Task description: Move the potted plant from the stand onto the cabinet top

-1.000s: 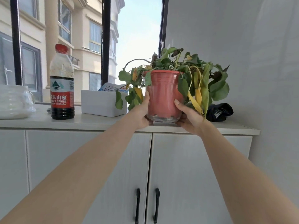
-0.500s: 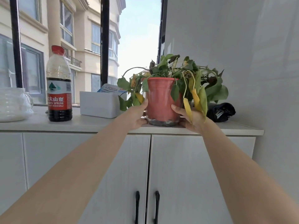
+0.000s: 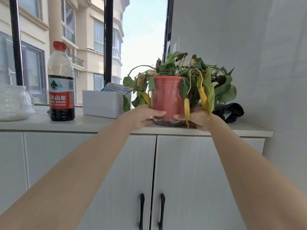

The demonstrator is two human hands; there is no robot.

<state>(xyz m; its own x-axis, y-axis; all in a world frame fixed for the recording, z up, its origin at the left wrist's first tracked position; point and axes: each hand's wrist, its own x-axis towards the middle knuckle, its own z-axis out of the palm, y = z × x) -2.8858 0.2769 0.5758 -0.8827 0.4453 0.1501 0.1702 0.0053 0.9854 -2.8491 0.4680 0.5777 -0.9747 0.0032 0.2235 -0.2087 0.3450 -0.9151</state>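
The potted plant [image 3: 167,98] is a red plastic pot with drooping green and yellow leaves. It stands upright on the white cabinet top [image 3: 103,123], right of the middle, its dark base resting on the surface. My left hand [image 3: 142,116] grips the pot's lower left side, thumb across the front. My right hand [image 3: 195,117] holds the lower right side, partly covered by hanging yellow leaves. The stand is out of view.
Left of the pot stands a white box [image 3: 104,103] with a packet in it, then a dark-liquid bottle [image 3: 61,83] with a red cap, and a glass jug [image 3: 14,103] at the far left. A black bag [image 3: 230,112] lies by the right wall. Cabinet doors with black handles [image 3: 152,211] are below.
The pot has come down from just above the cabinet top and now rests on it. Both hands slid lower on the pot and still hold it.
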